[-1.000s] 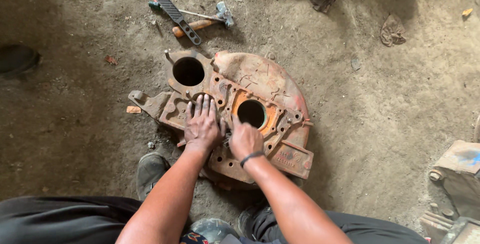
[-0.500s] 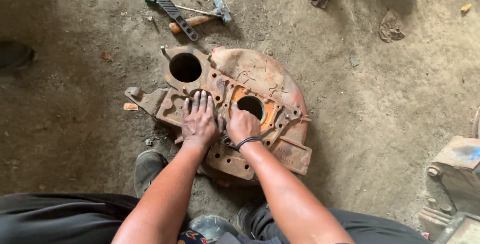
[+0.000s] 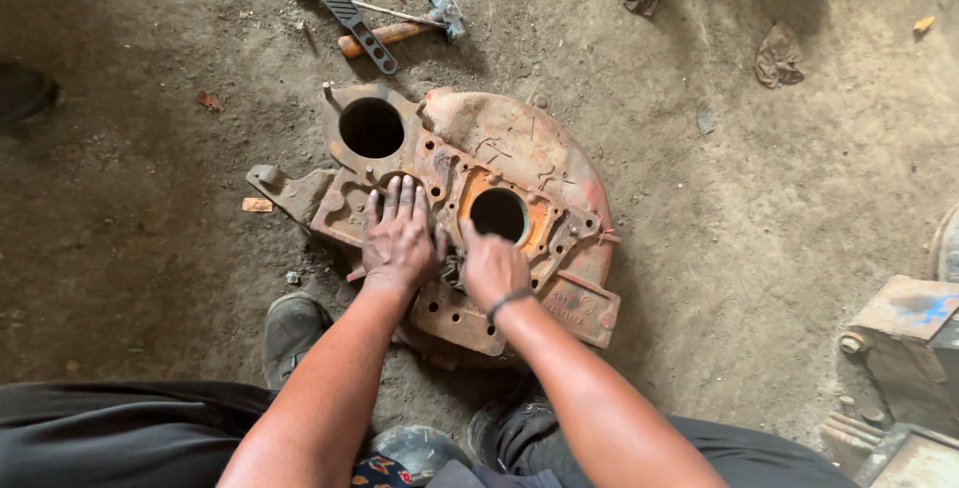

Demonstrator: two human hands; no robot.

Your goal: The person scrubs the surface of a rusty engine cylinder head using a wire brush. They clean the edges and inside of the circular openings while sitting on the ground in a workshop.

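Observation:
A large rusty orange cast-metal housing plate (image 3: 519,153) with two round holes lies flat on the dirt floor. My left hand (image 3: 400,238) presses flat on the plate, fingers spread, between the two holes. My right hand (image 3: 491,266), with a dark band at the wrist, is curled just below the right-hand hole; whatever it grips is hidden under the fingers. The two hands almost touch.
A hammer with a wooden handle (image 3: 400,30) and a black perforated bar (image 3: 348,10) lie beyond the plate. Rags (image 3: 779,53) lie at the upper right. A metal block with a blue mark (image 3: 909,338) sits at the right. My shoe (image 3: 292,333) rests beside the plate.
My right hand has slid back a little toward me along the plate below the right hole. The left hand stays pressed flat in the same spot.

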